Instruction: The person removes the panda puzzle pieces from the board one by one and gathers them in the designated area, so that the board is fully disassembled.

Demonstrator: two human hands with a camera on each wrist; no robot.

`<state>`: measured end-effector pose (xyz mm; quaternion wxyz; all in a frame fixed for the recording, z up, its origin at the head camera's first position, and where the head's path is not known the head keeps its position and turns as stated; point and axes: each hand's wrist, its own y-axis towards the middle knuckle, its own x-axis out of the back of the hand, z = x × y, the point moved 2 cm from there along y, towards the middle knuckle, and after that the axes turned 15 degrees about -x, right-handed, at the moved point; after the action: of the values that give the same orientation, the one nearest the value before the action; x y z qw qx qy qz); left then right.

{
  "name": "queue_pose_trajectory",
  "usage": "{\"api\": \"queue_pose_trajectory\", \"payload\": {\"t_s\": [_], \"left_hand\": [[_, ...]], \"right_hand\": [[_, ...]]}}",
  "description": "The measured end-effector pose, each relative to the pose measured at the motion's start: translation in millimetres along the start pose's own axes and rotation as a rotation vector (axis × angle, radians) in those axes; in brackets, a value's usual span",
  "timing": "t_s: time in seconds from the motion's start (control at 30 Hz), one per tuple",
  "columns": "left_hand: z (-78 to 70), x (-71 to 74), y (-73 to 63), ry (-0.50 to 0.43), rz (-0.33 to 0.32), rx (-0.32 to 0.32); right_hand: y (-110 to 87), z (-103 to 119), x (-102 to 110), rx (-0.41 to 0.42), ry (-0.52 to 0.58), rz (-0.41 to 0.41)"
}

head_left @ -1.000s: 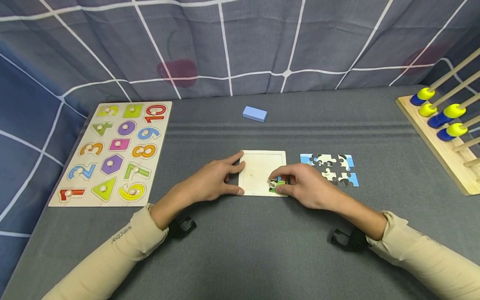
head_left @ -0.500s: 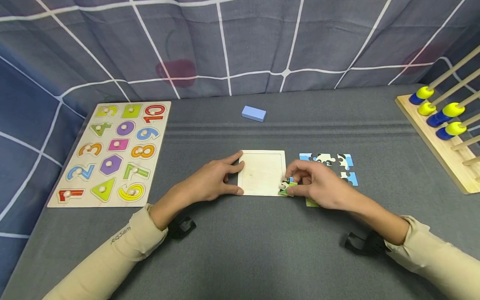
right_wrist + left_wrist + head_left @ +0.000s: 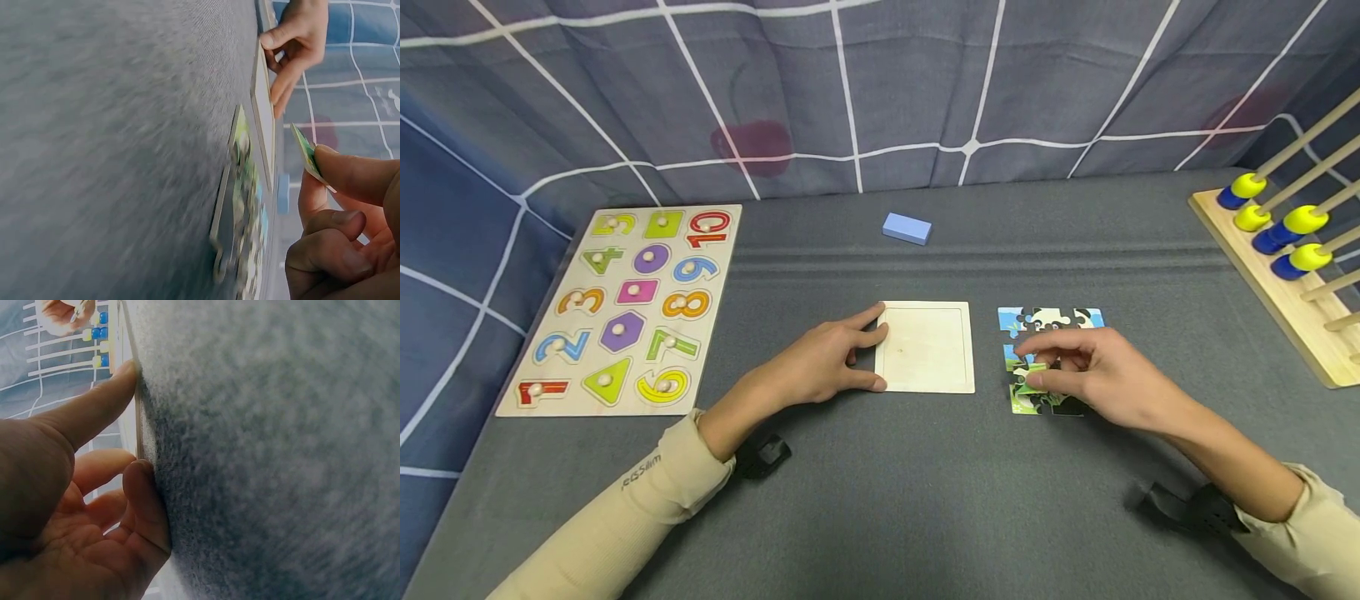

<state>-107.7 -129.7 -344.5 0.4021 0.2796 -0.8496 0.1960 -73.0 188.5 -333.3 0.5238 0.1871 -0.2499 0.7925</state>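
Observation:
A small square wooden tray [image 3: 925,346] with a thin border line lies on the grey cloth, bare inside. My left hand [image 3: 829,360] touches its left edge, thumb at the near corner and fingers farther up. My right hand [image 3: 1105,379] pinches a green-printed jigsaw piece [image 3: 306,155] between thumb and index finger. It is held over the group of panda jigsaw pieces [image 3: 1048,318] right of the tray, hiding part of them. In the right wrist view these pieces are blurred below the pinched one.
A number-and-shape peg puzzle board [image 3: 688,406] lies at the left. Behind the tray is a blue block [image 3: 907,228]. A wooden rack with rods and beads [image 3: 1217,218] stands at the far right. A checked curtain [image 3: 910,92] hangs along the back.
My right hand has moved right with the jigsaw piece, from the tray's lower right corner to over the panda pieces. My left hand has stayed at the tray's edge.

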Motion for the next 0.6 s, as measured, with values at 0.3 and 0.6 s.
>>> {"api": "queue_pose_trajectory", "payload": {"t_s": [0.3,0.6], "left_hand": [[-1.3,0.9,-0.9,0.005,0.000,-0.002],[-1.0,0.6,-0.2,0.016,0.004,-0.001]], "right_hand": [[-26.2,-25,18,-0.107,0.071,0.006],[-43.3,-51,27,-0.168,-0.005,-0.053]]}}
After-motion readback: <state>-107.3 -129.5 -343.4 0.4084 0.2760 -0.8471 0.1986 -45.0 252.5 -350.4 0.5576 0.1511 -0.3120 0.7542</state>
